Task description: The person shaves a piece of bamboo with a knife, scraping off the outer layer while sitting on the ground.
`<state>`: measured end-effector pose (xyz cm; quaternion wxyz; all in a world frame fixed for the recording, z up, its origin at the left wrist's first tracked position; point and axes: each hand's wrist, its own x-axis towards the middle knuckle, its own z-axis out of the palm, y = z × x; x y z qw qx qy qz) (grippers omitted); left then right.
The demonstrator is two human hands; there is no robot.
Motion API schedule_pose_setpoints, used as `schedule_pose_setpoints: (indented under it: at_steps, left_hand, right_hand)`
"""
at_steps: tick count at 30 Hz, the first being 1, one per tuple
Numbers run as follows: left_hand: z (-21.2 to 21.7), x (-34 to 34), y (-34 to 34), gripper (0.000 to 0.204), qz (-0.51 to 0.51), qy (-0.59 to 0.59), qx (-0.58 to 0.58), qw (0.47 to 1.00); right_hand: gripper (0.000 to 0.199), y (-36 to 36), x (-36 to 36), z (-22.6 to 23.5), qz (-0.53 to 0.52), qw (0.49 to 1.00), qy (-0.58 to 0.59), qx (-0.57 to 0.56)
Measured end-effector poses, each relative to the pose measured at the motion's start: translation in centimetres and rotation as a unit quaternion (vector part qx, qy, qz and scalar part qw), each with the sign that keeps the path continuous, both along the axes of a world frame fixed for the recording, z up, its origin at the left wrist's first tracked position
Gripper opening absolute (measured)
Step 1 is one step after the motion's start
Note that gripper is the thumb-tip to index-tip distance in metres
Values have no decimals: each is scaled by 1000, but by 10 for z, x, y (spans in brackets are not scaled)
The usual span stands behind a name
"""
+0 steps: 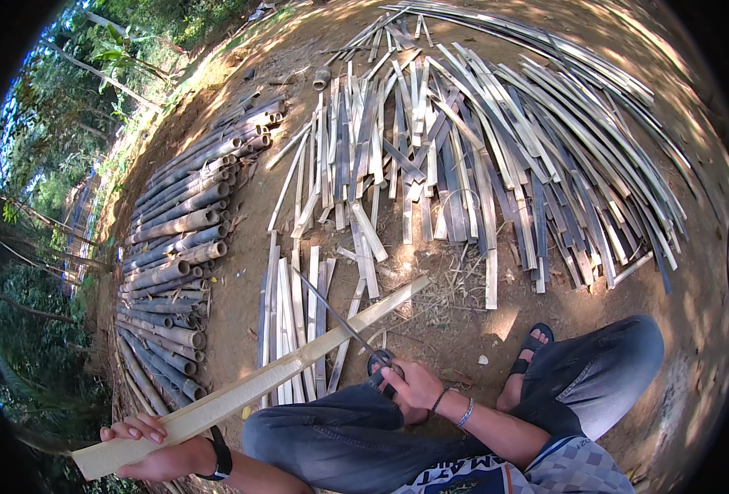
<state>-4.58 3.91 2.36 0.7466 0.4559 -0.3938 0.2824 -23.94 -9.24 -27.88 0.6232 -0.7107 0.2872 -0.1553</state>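
Note:
Across my lap runs a long, pale split-bamboo strip (249, 389), slanting from lower left up to the right. My left hand (152, 449) grips its near end, fingers curled over the edge and thumb underneath. In my right hand (414, 384) is the handle of a long, narrow-bladed knife (321, 300). Its dark blade points up and left and crosses the strip past the strip's middle; whether the edge touches the wood I cannot tell. Beyond the strip lie several loose bamboo slats (298, 321) on the ground, between my left knee and the big pile.
Split bamboo slats (463, 156) spread in a wide pile ahead and right. Whole bamboo poles (175, 222) are stacked at left. Thin shavings (434, 300) litter the dirt before my sandalled feet (533, 342). Trees and undergrowth (43, 247) border the left side.

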Motion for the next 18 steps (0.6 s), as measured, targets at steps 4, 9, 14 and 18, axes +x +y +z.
schedule_pose_setpoints:
  at_steps: [4, 9, 14, 18]
  left_hand:
    - [-1, 0, 6, 53, -32, -13, 14, 999]
    - [2, -5, -2, 55, 4, 14, -6, 1000]
    - [1, 0, 1, 55, 12, 21, -8, 1000]
    - [2, -3, 2, 57, -5, 17, 3, 1000]
  right_hand:
    - [40, -14, -3, -4, -56, 997, -21, 48]
    - [46, -18, -1, -33, -98, 990, 92, 43]
    - [47, -11, -3, -8, -16, 999, -10, 41]
    - [42, -12, 5, -65, -84, 988, 105, 73]
